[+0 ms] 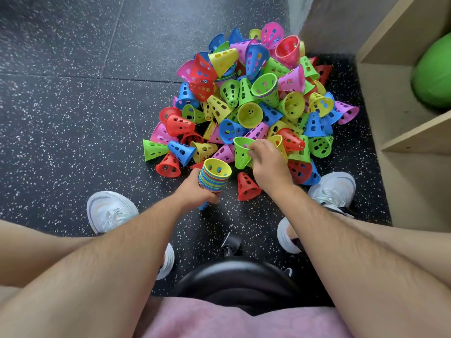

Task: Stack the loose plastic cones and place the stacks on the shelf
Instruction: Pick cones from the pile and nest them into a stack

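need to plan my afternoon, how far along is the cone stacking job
Done: one stack of nested cones, yellow on top, gripped in the left hand. In hand: the right hand pinches the rim of a green cone at the near edge of the pile. Left: that whole pile of loose cones, and the visible part of the shelf holds only a green ball, no stacks.

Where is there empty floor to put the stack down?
The floor is bare left of the cone pile, beyond the left shoe. Between pile and shelf it is crowded.
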Tool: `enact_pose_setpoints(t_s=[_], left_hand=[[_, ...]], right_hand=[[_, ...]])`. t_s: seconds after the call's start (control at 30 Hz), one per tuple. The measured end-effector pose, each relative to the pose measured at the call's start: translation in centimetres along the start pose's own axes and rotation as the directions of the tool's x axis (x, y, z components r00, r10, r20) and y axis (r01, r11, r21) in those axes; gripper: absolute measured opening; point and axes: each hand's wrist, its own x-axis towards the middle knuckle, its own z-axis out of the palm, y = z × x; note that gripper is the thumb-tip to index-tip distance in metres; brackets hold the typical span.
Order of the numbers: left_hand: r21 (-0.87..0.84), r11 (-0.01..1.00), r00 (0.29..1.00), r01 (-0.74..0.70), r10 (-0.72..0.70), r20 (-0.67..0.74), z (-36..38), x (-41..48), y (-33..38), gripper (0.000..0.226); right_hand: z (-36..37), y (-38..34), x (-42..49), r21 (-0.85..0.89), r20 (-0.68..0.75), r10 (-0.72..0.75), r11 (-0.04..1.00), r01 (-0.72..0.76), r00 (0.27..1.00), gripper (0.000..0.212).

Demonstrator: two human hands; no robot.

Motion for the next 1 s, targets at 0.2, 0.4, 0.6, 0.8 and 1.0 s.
enact_pose_setpoints(t_s=[0.2,0.4,0.6,0.8,1.0], left_hand=[[0.023,1.000,1.000,-0.020,0.020,0.008,1.5,-0.5,2.2,0.077],[0.094,0.995,1.000,-0.027,0.028,-0.009,2.3,-0.6,2.3,0.071],[0.096,0.994,0.999,-0.049,0.050,0.000,2.2,-0.2,2.1,0.074],[0.115,0.992,0.999,-0.053,0.051,0.020,1.8,0.1,1.5,0.071],[0.104,0.993,0.998,-0.057,0.056,0.016,1.7,0.1,1.3,0.070]], right_hand=[[-0.9,-0.8,-0.8,0.098,-0.120,-0.107,0.988,0.119,0.987,0.014],[-0.4,-0.4,-2.2,0.080,0.173,-0.096,0.993,0.083,0.980,0.020],[-0.2,-0.3,-4.0,0.120,0.132,0.021,0.992,-0.037,0.991,0.020],[0.7,1.8,-6.0,-0.263,0.284,0.279,0.943,-0.205,0.918,0.035],[1.6,1.3,-5.6,-0.163,0.292,0.401,0.915,-0.368,0.868,0.034]])
